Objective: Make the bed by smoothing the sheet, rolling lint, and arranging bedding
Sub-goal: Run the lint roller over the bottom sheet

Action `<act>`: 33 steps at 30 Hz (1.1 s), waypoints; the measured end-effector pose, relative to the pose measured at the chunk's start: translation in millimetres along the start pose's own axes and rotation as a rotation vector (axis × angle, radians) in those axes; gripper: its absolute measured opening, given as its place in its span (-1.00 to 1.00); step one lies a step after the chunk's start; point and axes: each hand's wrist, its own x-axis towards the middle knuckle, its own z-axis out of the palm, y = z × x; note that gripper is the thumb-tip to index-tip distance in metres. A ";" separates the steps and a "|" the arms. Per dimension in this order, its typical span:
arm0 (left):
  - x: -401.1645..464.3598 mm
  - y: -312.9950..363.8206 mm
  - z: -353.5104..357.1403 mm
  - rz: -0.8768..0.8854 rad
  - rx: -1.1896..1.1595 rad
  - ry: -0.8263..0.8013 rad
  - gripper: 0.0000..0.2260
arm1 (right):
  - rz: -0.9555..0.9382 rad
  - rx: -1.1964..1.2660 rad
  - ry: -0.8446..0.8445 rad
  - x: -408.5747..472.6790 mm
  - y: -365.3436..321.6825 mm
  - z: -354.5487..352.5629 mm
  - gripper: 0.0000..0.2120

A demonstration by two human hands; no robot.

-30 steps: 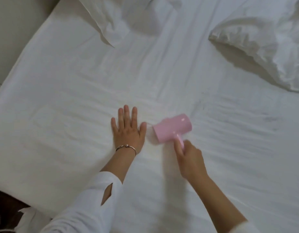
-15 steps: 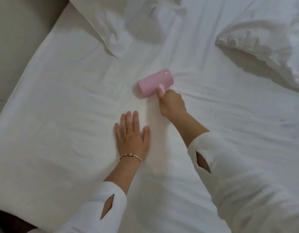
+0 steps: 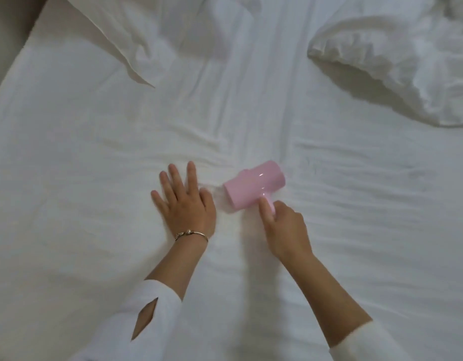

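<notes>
A white sheet (image 3: 95, 157) covers the bed, with soft creases across its middle. My left hand (image 3: 184, 204) lies flat on it, palm down and fingers spread, a thin bracelet at the wrist. Just to its right, my right hand (image 3: 285, 230) grips the short handle of a pink lint roller (image 3: 253, 190). The roller's drum rests on the sheet, tilted with its right end farther from me. A few dark specks mark the sheet right of the roller.
A white pillow (image 3: 152, 29) lies at the far left of the bed. A bunched white duvet (image 3: 407, 58) is piled at the far right. The bed's left edge (image 3: 9, 84) runs diagonally, with a beige surface beyond it.
My right hand has pulled the lint roller back toward me from farther up the bed; it now sits beside my left hand. My left hand has stayed flat on the sheet.
</notes>
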 end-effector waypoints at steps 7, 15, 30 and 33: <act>-32.1 52.8 -11.1 0.328 -0.120 -0.151 -0.40 | 0.138 0.262 0.203 -75.4 48.6 -51.4 -0.48; -6.6 129.1 3.6 0.514 -0.008 -0.154 -0.51 | 0.306 0.256 0.297 -71.6 102.1 -54.8 -0.51; 17.4 129.7 35.9 0.579 0.118 0.047 -0.46 | 0.190 0.158 0.157 100.7 32.7 -78.1 -0.51; 17.2 129.9 33.9 0.574 0.134 0.037 -0.45 | 0.194 0.138 0.158 88.0 41.4 -70.1 -0.47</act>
